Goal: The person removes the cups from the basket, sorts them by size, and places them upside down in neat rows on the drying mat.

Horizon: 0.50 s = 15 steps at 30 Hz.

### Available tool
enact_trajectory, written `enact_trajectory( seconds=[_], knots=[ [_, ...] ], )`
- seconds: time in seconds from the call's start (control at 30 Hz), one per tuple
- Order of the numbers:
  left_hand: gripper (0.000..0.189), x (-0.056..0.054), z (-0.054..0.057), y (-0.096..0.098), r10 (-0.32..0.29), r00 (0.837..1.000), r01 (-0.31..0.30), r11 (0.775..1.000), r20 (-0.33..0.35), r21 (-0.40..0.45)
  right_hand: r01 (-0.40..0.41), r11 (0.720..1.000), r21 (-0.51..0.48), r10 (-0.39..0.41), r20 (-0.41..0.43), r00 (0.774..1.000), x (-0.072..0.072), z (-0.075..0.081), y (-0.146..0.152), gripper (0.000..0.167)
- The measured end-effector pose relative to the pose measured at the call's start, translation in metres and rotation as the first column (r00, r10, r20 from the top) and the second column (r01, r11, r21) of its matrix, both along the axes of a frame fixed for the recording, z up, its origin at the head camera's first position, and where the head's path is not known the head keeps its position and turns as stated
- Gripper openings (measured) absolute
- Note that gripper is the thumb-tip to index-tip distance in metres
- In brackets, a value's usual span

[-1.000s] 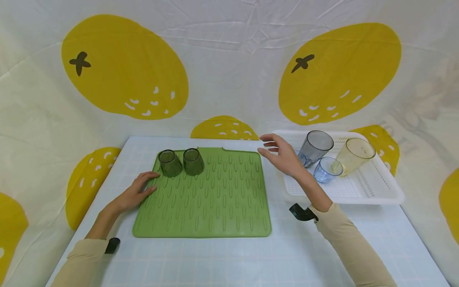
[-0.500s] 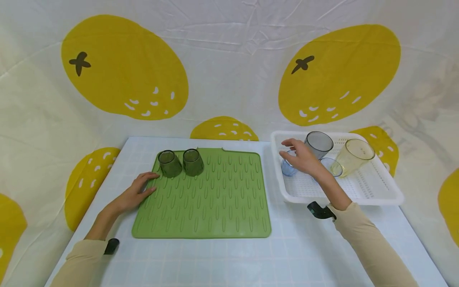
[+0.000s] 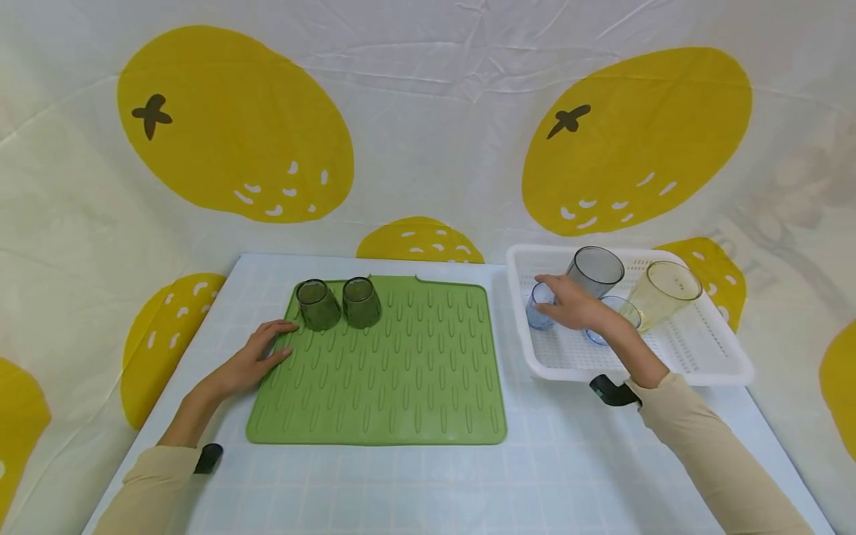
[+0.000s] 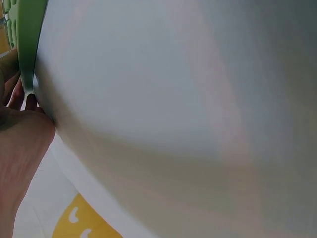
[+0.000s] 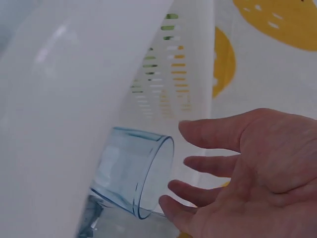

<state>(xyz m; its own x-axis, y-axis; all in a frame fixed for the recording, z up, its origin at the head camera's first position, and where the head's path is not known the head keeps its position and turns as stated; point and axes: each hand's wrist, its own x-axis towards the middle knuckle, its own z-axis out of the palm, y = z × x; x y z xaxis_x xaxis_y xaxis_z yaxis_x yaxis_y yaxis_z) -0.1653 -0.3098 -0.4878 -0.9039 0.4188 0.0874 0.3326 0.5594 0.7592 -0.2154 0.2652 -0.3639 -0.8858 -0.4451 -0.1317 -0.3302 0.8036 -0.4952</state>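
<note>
Softly lit overall, faintly shadowed across the desk (image 3: pixel 428 487); dimmer in both wrist views, blurred along the near basket wall (image 5: pixel 54 109).

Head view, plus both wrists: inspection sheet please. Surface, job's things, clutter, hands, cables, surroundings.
Surface: pale table with a faint grid.
Job's things: green mat bearing two dark glasses near its far left corner; white basket holding two blue glasses, a grey glass and a yellow glass.
Clutter: nothing seen.
Hands: left hand touches the mat's left edge; right hand, fingers spread, is beside the left blue glass, contact unclear.
Cables: nothing seen.
Surroundings: pale backdrop with yellow prints.
</note>
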Motion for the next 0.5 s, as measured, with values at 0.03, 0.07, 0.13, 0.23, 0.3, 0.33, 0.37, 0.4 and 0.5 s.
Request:
enact_trajectory(
  seconds=[0.03,0.07,0.13,0.23,0.3,0.33,0.37,0.4,0.5],
  knots=[
    [0.041,0.000,0.000,0.000,0.001,1.000,-0.001,1.000,0.002,-0.001,-0.008,1.000,0.011,0.008,0.011,1.000,0.000,0.000,0.001,0.058],
    [0.041,0.000,0.000,0.000,0.001,1.000,-0.001,1.000,0.003,-0.003,-0.017,1.000,0.021,0.016,0.022,1.000,0.000,0.000,0.001,0.059],
    [0.041,0.000,0.000,0.000,0.003,1.000,-0.003,1.000,0.004,-0.009,-0.030,0.999,0.038,0.028,0.036,0.999,0.000,0.000,0.003,0.061],
    [0.041,0.000,0.001,0.001,0.006,1.000,-0.006,1.000,0.000,-0.017,-0.051,0.997,0.056,0.049,0.043,0.998,0.000,-0.001,0.006,0.064],
    [0.040,0.000,0.001,0.001,0.008,1.000,-0.008,1.000,-0.001,-0.020,-0.066,0.996,0.065,0.063,0.044,0.997,0.000,-0.002,0.008,0.066],
    [0.041,-0.001,0.001,0.001,0.008,1.000,-0.008,1.000,0.001,-0.022,-0.073,0.995,0.066,0.070,0.047,0.996,0.000,-0.002,0.008,0.067],
    [0.041,-0.001,0.002,0.002,0.008,1.000,-0.008,1.000,0.000,-0.022,-0.082,0.994,0.068,0.079,0.045,0.996,0.000,-0.002,0.009,0.067],
    [0.041,-0.001,0.002,0.002,0.009,1.000,-0.009,1.000,0.000,-0.022,-0.092,0.993,0.072,0.089,0.040,0.995,-0.001,-0.003,0.010,0.068],
    [0.041,0.000,0.003,0.002,0.008,1.000,-0.008,1.000,0.007,-0.024,-0.114,0.991,0.066,0.112,0.033,0.993,-0.001,-0.005,0.012,0.070]
  ],
)
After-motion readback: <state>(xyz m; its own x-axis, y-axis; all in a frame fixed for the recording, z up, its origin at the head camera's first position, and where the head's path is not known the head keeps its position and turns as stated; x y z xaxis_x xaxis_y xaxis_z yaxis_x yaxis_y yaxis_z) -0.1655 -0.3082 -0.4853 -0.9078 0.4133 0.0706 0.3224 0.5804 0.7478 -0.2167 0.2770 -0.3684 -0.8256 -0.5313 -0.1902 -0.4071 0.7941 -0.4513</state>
